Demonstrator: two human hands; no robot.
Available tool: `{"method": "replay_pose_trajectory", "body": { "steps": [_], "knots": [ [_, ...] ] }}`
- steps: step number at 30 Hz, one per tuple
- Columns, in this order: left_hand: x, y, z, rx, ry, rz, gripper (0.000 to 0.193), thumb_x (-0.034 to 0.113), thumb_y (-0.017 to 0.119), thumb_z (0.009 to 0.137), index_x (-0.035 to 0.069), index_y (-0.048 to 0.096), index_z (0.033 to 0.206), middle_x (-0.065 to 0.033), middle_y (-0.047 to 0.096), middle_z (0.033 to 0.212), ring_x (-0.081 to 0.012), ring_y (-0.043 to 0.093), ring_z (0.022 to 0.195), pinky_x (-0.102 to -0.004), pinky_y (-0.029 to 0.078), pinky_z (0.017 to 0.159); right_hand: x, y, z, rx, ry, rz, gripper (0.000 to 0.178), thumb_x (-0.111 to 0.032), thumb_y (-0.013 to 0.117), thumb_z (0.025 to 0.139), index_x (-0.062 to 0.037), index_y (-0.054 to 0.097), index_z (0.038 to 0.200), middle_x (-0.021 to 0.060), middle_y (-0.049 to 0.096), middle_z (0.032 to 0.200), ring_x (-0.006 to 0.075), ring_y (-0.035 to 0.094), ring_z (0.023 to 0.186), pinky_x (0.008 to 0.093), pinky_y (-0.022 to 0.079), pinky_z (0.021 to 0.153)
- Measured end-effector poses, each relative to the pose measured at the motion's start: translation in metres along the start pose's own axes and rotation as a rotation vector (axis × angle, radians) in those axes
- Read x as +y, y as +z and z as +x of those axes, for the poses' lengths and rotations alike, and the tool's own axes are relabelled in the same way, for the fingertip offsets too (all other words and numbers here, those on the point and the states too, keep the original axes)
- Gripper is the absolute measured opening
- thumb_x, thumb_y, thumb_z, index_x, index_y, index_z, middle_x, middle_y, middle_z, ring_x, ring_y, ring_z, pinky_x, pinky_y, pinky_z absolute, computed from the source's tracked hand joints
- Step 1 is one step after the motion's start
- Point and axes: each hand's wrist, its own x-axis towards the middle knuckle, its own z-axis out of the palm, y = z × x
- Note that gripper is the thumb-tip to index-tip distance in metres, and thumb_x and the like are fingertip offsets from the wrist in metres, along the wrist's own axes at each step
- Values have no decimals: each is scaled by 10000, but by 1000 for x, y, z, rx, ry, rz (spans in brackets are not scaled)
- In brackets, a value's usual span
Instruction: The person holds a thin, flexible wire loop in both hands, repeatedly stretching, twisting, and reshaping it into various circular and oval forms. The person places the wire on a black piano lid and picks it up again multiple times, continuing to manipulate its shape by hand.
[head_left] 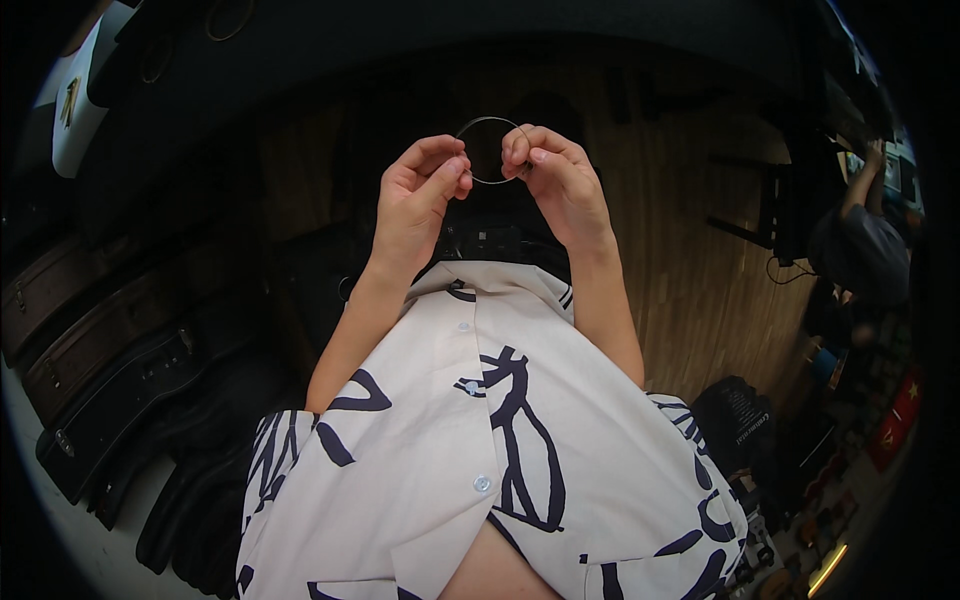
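Note:
A thin, silvery coiled metal string (pixel 490 118) forms a ring held up in front of me, over the near side of a dark table. My left hand (pixel 418 195) pinches the ring's left side between thumb and fingers. On the opposite side, the closed fingers of my right hand (pixel 563 180) grip it, with a small dark bit of it showing at the fingertips. The space inside the ring is open. Exactly where the string's ends lie is hidden by my fingers.
The dark table (pixel 400 45) spans the far side, bearing more thin rings (pixel 228 38) and a white holder (pixel 82 110) with brass-coloured pieces. Several instrument cases (pixel 120 375) line the left. At right are a dark stool (pixel 768 205), another person (pixel 868 245) and a black bag (pixel 735 425).

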Motion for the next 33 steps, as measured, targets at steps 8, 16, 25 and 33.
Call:
{"method": "replay_pose_trajectory", "body": {
  "steps": [8,16,25,33],
  "knots": [
    [8,-6,2,-29,-185,-163,158,92,622,945,31,626,1090,-40,645,915,-71,618,728,-195,514,684,-13,-8,-2,-149,34,-153,115,-75,610,894,12,670,937,47,561,897,115,511,777,245,426,694],
    [7,4,1,-41,-218,-130,130,113,630,949,26,623,1046,-45,647,881,-91,635,742,-212,522,675,8,-7,-2,-144,8,119,154,-57,684,865,21,695,997,65,650,835,141,612,805,286,511,776],
    [9,-1,1,-4,-140,-62,131,86,623,947,34,628,1068,-47,648,902,-83,639,746,-191,538,698,15,-5,-2,-232,56,241,265,-127,685,870,16,659,1091,52,625,799,145,582,808,299,479,829],
    [15,2,1,45,42,268,123,74,659,921,21,660,1032,-49,656,856,-83,622,687,-206,502,623,-9,-12,0,-58,63,27,239,-192,568,972,3,692,1035,7,580,724,69,492,678,206,390,618]
  ]
}}
